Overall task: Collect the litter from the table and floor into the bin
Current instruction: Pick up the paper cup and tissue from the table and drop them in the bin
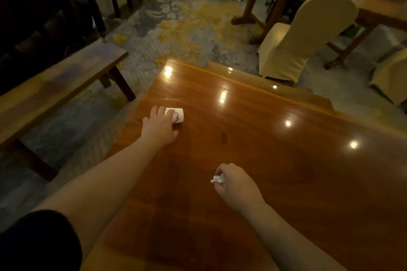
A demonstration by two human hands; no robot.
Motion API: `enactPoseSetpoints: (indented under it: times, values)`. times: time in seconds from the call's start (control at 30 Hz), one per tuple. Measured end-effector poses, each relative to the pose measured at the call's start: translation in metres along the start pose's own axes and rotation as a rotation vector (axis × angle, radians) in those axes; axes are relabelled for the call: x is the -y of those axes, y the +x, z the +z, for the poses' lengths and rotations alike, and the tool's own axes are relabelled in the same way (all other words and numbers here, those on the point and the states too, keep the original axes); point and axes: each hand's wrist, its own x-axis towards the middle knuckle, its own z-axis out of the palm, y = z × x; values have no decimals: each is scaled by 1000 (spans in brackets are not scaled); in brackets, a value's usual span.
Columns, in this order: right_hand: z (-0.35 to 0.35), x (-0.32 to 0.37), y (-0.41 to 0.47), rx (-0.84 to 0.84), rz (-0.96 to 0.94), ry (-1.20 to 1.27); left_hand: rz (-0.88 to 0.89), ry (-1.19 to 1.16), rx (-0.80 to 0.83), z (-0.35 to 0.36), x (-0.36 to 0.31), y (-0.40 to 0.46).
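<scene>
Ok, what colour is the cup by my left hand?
The paper cup is white with a red printed pattern, seen in the head view.

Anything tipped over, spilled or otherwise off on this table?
Yes: a paper cup lies on its side near the table's left edge, with the left hand on it. No spill shows around it. The right hand is closed on a crumpled white tissue. Nothing else on the table stands out.

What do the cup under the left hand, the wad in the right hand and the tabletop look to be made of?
Cup: likely paper, matte white with red print. Wad: crumpled tissue or paper, white and creased. Tabletop: wood or wood veneer, glossy varnish mirroring lamp spots.
</scene>
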Motion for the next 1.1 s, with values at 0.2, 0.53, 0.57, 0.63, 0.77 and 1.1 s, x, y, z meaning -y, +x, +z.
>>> enactPoseSetpoints:
  times: [0.2,0.53,0.57,0.63,0.77,1.1]
  values:
    - [-3,10,20,-43,-12,13,62,142,50,9,4,55]
    - [-10,-3,4,-50,-8,2,109,66,55,11,-1,28]
    - [-12,-4,1,-55,-17,-2,112,39,52,9,-4,17]
    - [-15,-7,-4,-72,-29,-7,111,-24,56,4,-10,-5]
    - [-24,-18,-21,-93,-53,5,54,-146,90,-10,-26,-59]
    - [-51,-73,-85,-160,-264,20,-107,-202,2,-27,-99,-222]
